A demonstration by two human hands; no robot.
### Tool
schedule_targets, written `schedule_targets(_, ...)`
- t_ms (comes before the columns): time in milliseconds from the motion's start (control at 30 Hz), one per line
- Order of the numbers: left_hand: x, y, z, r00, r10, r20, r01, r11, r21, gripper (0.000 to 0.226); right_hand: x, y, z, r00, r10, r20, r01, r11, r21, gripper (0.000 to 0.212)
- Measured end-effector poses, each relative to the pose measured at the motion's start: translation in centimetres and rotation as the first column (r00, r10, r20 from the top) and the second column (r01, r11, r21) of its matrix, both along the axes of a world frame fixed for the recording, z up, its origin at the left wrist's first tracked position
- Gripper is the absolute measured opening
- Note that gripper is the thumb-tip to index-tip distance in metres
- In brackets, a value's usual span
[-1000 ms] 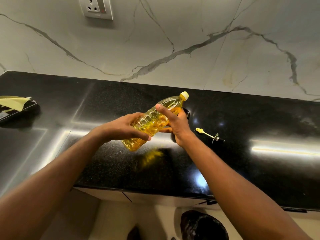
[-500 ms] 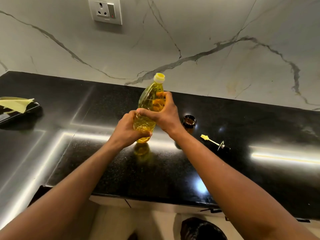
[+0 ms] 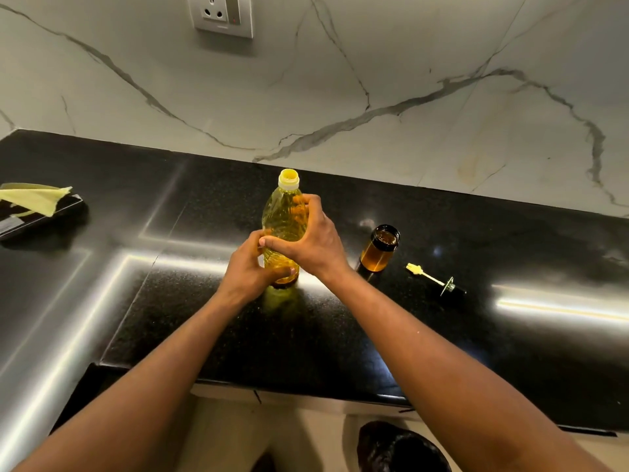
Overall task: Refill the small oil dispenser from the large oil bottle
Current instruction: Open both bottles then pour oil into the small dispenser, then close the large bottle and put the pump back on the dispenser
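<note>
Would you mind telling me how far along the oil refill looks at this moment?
Done: the small dispenser stands open on the counter, its brush lid lying to its right. In hand: both the left hand and right hand grip the large oil bottle, upright with its yellow cap on. Left: uncapping, pouring, then closing both.

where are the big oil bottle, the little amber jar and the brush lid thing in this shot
big oil bottle [image 3: 281, 212], head view, on its clear upper body above the hands
little amber jar [image 3: 377, 255], head view, on its glass side below the open dark rim
brush lid [image 3: 429, 277], head view, on the thin stem, lying on the counter
</note>
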State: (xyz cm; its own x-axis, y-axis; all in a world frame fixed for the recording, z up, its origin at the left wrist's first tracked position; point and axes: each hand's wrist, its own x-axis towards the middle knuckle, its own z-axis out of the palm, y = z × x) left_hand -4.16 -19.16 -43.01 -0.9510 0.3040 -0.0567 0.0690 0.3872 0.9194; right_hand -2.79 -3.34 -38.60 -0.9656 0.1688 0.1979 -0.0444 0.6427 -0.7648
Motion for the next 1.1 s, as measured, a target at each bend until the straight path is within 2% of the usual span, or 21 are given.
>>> schedule_targets(100,0.1,-0.2,0.1,1.000,-0.013,0.016,0.013,1.000,-0.025,0.079,0.0,-0.2,0.2,1.000,-0.001,0.024,0.001,1.000,0.017,0.100)
schedule_targets(233,0.6,0.1,1.4,0.999,0.045,-0.018,-0.047,0.988,-0.149,0.123,0.4,0.1,1.1,0.998,0.001,0.058,-0.001,1.000,-0.002,0.104)
schedule_targets(267,1.0,0.3,2.1,0.997,0.066,-0.046,-0.073,0.984,-0.162,0.127,0.6,0.2,1.4,0.998,-0.006,0.055,0.007,1.000,-0.021,0.104)
schedule_targets(333,1.9,0.6,3.9,0.980,0.099,-0.175,-0.125,0.982,-0.141,0.120,1.1,0.6,2.1,0.999,-0.030,0.026,0.031,0.997,-0.073,0.097)
schedule_targets(400,3.0,1.0,5.9,0.924,0.119,-0.363,-0.164,0.982,-0.095,0.102,1.7,1.2,2.9,0.997,-0.074,-0.038,0.068,0.990,-0.124,0.083)
schedule_targets(467,4.2,1.7,7.5,0.875,0.117,-0.470,-0.158,0.986,-0.049,0.082,2.6,2.0,3.8,0.987,-0.124,-0.107,0.105,0.981,-0.164,0.067)
schedule_targets(633,7.4,4.8,9.6,0.825,-0.036,-0.564,0.015,0.999,-0.042,0.051,5.9,5.5,5.2,0.949,-0.172,-0.263,0.133,0.978,-0.161,0.024)
schedule_targets(800,9.5,8.6,7.9,0.756,-0.201,-0.623,0.118,0.978,-0.171,0.046,9.9,10.4,3.5,0.937,-0.160,-0.310,0.170,0.985,0.005,0.007)
schedule_targets(867,10.1,10.2,6.6,0.756,-0.266,-0.598,0.152,0.960,-0.235,0.048,11.5,12.6,2.0,0.953,-0.152,-0.260,0.181,0.979,0.093,0.011)
schedule_targets(967,10.9,11.9,4.2,0.789,-0.388,-0.476,0.230,0.905,-0.357,0.055,13.2,14.9,-0.3,0.987,-0.131,-0.090,0.146,0.972,0.185,0.022)
schedule_targets(1033,11.5,13.0,2.4,0.801,-0.478,-0.360,0.287,0.835,-0.470,0.061,14.2,15.9,-1.8,0.991,-0.101,0.083,0.073,0.953,0.295,0.027)
schedule_targets(1100,12.1,13.7,0.7,0.799,-0.545,-0.254,0.330,0.751,-0.573,0.065,14.9,16.4,-2.9,0.948,-0.089,0.307,-0.055,0.900,0.433,0.034)
